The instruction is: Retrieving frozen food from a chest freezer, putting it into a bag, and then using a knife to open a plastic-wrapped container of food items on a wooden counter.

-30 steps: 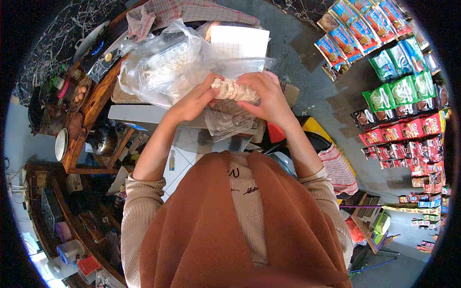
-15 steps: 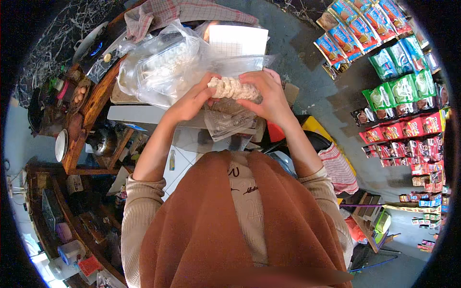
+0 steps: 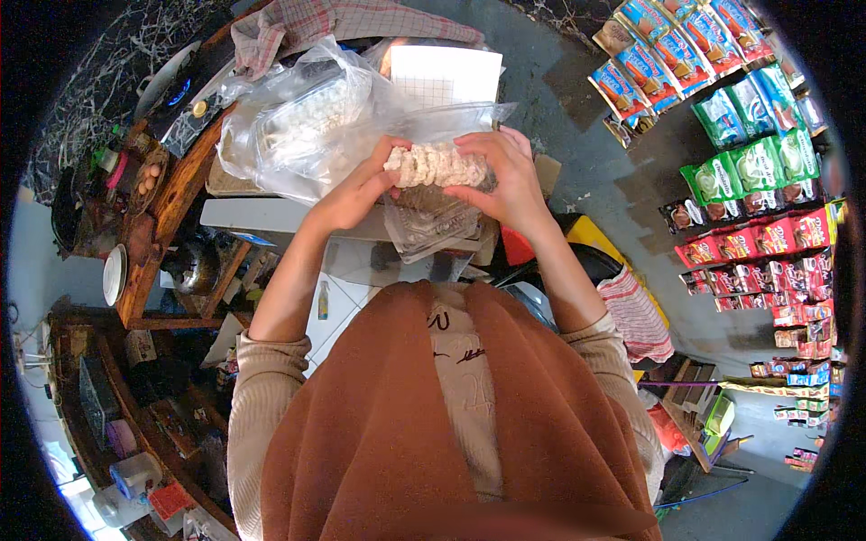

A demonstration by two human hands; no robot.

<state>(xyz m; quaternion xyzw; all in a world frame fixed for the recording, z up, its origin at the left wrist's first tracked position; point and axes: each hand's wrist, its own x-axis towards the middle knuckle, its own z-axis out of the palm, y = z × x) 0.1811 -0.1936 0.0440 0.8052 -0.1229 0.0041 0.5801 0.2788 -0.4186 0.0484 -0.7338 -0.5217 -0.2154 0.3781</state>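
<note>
Between my two hands is a row of pale, knobbly round crackers [image 3: 437, 168], stacked face to face. My left hand [image 3: 357, 189] closes on the row's left end with thumb and fingers. The right end is gripped by my right hand [image 3: 507, 177], its fingers over the far side and its thumb on the near side. Just below the row, a clear plastic tray [image 3: 424, 233] lies on the work surface. Beyond my left hand spreads a large clear plastic bag [image 3: 311, 126] with white pieces inside. Part of the row's ends is covered by my fingers.
White gridded paper [image 3: 446, 74] lies behind the bag, near a checked cloth [image 3: 361, 20]. A stove with a lit blue flame [image 3: 180, 93] stands at far left, near a basket of eggs [image 3: 150, 177]. Sachet strips [image 3: 758, 171] hang on the right wall.
The row of crackers has turned slightly and shows more of its length between my hands. Both hands stay on it, nearly in the same place.
</note>
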